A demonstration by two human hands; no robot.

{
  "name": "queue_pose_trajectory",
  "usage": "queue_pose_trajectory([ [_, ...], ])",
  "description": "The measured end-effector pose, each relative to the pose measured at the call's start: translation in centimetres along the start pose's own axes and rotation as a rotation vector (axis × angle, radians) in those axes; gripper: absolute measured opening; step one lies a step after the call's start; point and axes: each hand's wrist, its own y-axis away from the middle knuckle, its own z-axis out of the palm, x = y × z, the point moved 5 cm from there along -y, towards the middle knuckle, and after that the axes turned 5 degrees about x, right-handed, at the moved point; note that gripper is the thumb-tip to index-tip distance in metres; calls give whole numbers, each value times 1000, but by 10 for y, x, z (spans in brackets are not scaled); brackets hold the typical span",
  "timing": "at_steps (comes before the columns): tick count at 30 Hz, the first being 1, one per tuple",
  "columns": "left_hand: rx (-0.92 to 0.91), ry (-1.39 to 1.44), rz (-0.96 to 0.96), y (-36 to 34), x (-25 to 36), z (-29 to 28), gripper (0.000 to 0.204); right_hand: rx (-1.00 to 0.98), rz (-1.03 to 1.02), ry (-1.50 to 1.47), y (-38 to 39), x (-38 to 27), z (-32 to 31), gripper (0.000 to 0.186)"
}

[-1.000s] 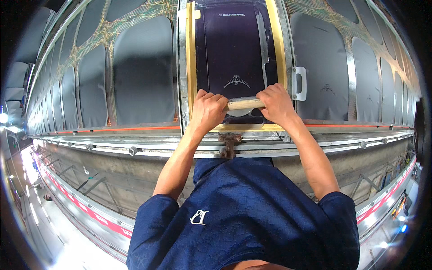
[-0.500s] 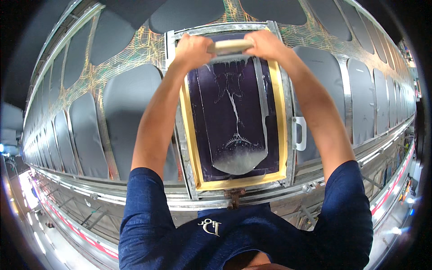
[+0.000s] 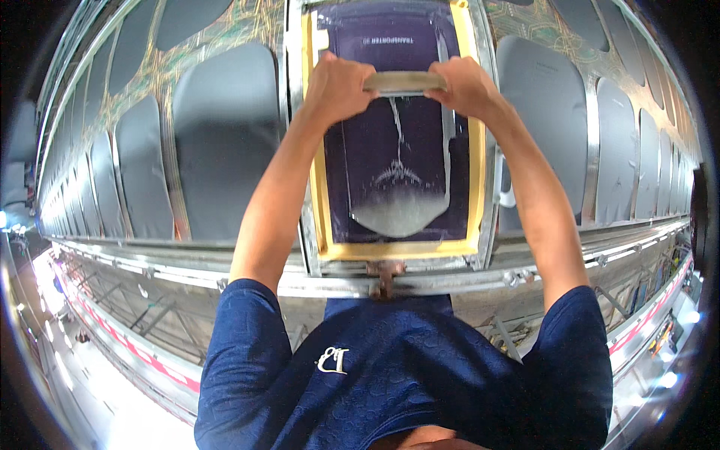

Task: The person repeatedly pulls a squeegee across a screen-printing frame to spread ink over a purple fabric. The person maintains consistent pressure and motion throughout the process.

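Note:
My left hand (image 3: 337,86) and my right hand (image 3: 463,86) are wrapped round the two ends of a squeegee (image 3: 406,82) with a pale wooden handle. It lies crosswise over the dark purple mesh (image 3: 424,139) of a printing screen, in its upper half. Yellow tape (image 3: 405,250) borders the mesh inside a metal frame (image 3: 308,225). Between the squeegee and me, a whitish streak runs down the mesh to a pale, rounded patch (image 3: 401,214) at the near end. The squeegee's blade is mostly hidden under the handle and my fingers.
Dark grey fabric-like panels (image 3: 225,142) lie in rows along the long table on both sides of the screen. A rusty clamp (image 3: 385,274) sits at the frame's near edge, by a metal rail (image 3: 480,283). A white handle (image 3: 508,196) sticks out right of the frame.
Both hands have drawn the squeegee from the screen's far end nearer to me, baring mesh with light lettering behind it. The whole screen sits higher in view now.

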Motion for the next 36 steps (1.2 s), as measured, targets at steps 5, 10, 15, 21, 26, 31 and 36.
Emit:
queue_pose_trajectory([
  [5, 56, 95, 3, 146, 88, 1, 14, -143, 51, 37, 135, -84, 23, 26],
  [10, 109, -34, -12, 204, 136, 4, 27, -72, 112, -257, 192, -100, 8, 46],
  [15, 65, -15, -60, 208, 138, -7, 31, 709, 514, 188, 193, 19, -9, 49],
  [21, 113, -24, 64, 198, 131, 7, 11, 498, 867, -172, 217, 83, 34, 50],
  [26, 238, 83, 21, 230, 120, -22, 9, 433, 898, -179, 194, 51, -17, 48],
  [31, 255, 12, 8, 272, 68, -45, 10, 638, 731, -179, 160, -12, 17, 47],
  [36, 226, -127, -29, 356, -42, -100, 22, 727, 622, -264, 74, -159, 85, 42],
])
